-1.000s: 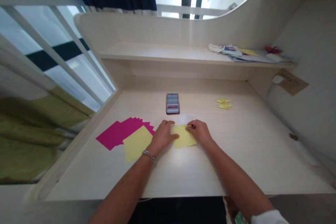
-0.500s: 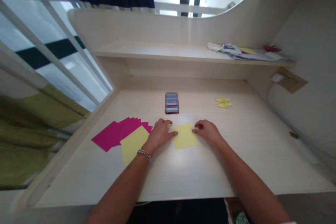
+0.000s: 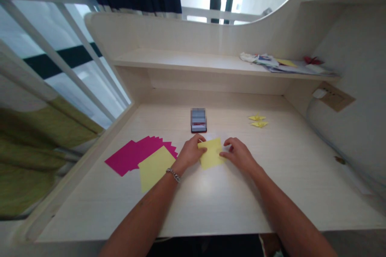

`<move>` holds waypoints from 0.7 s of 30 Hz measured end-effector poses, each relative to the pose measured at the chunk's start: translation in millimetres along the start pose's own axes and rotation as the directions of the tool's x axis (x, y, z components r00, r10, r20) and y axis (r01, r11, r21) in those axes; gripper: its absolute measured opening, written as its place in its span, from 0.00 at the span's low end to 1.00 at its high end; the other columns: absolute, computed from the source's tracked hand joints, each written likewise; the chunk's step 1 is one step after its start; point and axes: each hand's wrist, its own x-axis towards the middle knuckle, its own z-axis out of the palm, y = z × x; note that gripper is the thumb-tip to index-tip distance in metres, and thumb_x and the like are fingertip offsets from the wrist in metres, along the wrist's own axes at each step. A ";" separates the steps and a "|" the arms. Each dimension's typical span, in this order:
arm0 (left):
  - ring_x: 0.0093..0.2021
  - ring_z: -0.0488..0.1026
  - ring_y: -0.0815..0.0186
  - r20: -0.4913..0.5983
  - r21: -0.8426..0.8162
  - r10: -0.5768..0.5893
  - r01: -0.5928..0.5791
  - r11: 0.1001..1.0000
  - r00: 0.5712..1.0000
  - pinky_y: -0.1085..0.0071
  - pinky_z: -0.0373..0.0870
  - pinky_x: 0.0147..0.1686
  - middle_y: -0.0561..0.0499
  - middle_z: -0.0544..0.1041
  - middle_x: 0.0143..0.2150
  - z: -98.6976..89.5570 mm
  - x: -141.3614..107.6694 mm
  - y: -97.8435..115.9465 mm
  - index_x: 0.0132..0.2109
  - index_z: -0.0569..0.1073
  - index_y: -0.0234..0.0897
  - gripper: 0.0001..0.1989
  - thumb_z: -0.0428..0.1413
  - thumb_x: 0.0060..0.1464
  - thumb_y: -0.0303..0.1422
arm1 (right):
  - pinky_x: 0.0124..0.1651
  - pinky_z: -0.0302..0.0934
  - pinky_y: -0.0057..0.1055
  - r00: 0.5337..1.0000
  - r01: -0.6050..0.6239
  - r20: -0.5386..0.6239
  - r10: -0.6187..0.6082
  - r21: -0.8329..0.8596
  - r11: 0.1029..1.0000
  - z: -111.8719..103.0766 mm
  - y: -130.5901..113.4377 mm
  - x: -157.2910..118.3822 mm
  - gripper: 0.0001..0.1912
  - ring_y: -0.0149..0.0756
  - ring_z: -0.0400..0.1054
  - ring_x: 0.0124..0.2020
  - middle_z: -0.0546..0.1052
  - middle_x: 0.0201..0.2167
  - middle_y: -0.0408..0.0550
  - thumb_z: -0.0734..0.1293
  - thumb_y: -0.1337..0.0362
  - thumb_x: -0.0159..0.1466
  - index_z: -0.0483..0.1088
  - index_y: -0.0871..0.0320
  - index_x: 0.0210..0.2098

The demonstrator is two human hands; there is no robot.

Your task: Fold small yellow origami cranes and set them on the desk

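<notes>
A yellow paper square (image 3: 211, 156) is between my hands, tilted, its upper left part raised off the desk. My left hand (image 3: 193, 150) pinches its left edge between thumb and fingers. My right hand (image 3: 237, 152) is at the right edge, its thumb at the paper and its index finger apart from the thumb. To the left, another yellow sheet (image 3: 153, 168) overlaps a fan of magenta sheets (image 3: 132, 156). Two small folded yellow paper pieces (image 3: 257, 118) lie at the right.
A phone (image 3: 198, 120) lies just beyond my hands. Papers (image 3: 268, 61) and a red item (image 3: 313, 60) rest on the shelf (image 3: 181, 59). A cable (image 3: 319, 130) runs down the right wall from a socket (image 3: 334, 96).
My left hand has taken the paper's left edge and lifted it, turning the sheet slightly. The right thumb has moved a little lower along the right edge.
</notes>
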 end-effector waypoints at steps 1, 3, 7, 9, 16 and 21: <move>0.34 0.72 0.64 0.003 -0.094 -0.028 0.028 0.995 1.000 0.71 0.66 0.32 0.49 0.75 0.36 -2.9 1.8 -2.6 0.39 0.71 0.36 0.12 0.58 0.43 0.27 | 0.42 0.61 0.34 0.995 0.097 0.026 -0.098 0.032 0.995 -2.4 -1.8 -1.5 0.21 0.39 0.66 0.43 0.69 0.46 0.51 0.72 0.57 0.52 0.69 0.54 0.44; 0.33 0.73 0.64 0.001 -0.292 -0.068 0.065 0.954 0.998 0.71 0.67 0.31 0.48 0.75 0.35 -8.9 4.2 -7.4 0.39 0.71 0.34 0.13 0.58 0.42 0.27 | 0.50 0.59 0.41 0.955 0.287 0.072 -0.288 0.027 0.958 -5.3 -6.1 -4.7 0.31 0.46 0.58 0.55 0.60 0.58 0.53 0.76 0.56 0.46 0.68 0.50 0.49; 0.29 0.72 0.65 0.063 -0.471 -0.115 0.131 0.872 0.991 0.71 0.67 0.29 0.49 0.76 0.31 -15.0 1.6 -10.0 0.37 0.72 0.32 0.12 0.59 0.42 0.30 | 0.56 0.54 0.45 0.899 0.437 0.008 -0.437 -0.019 0.899 -1.0 -13.1 -6.2 0.10 0.45 0.52 0.59 0.61 0.58 0.48 0.70 0.66 0.56 0.74 0.49 0.39; 0.28 0.71 0.66 0.088 -0.487 -0.115 0.143 0.861 0.989 0.71 0.67 0.28 0.49 0.76 0.30 -15.2 -1.2 -7.8 0.36 0.72 0.32 0.12 0.60 0.41 0.30 | 0.56 0.56 0.44 0.906 0.418 -0.073 -0.417 -0.010 0.908 1.6 -15.2 -3.8 0.06 0.43 0.55 0.57 0.65 0.55 0.49 0.66 0.67 0.61 0.74 0.52 0.35; 0.28 0.72 0.66 0.102 -0.523 -0.106 0.144 0.840 0.989 0.72 0.67 0.28 0.49 0.76 0.30 -18.4 -2.3 -2.4 0.36 0.74 0.31 0.12 0.60 0.42 0.32 | 0.56 0.55 0.48 0.883 0.469 -0.031 -0.469 0.021 0.883 -2.8 -25.8 -3.4 0.15 0.47 0.51 0.60 0.61 0.59 0.51 0.73 0.58 0.53 0.73 0.51 0.40; 0.25 0.70 0.68 0.106 -0.501 -0.100 0.140 0.854 0.989 0.73 0.66 0.25 0.50 0.75 0.28 -18.5 -3.0 -0.6 0.37 0.74 0.32 0.11 0.58 0.45 0.32 | 0.56 0.55 0.46 0.902 0.415 -0.132 -0.410 0.011 0.910 -3.7 -26.7 2.5 0.04 0.43 0.55 0.57 0.65 0.55 0.52 0.66 0.65 0.61 0.73 0.54 0.34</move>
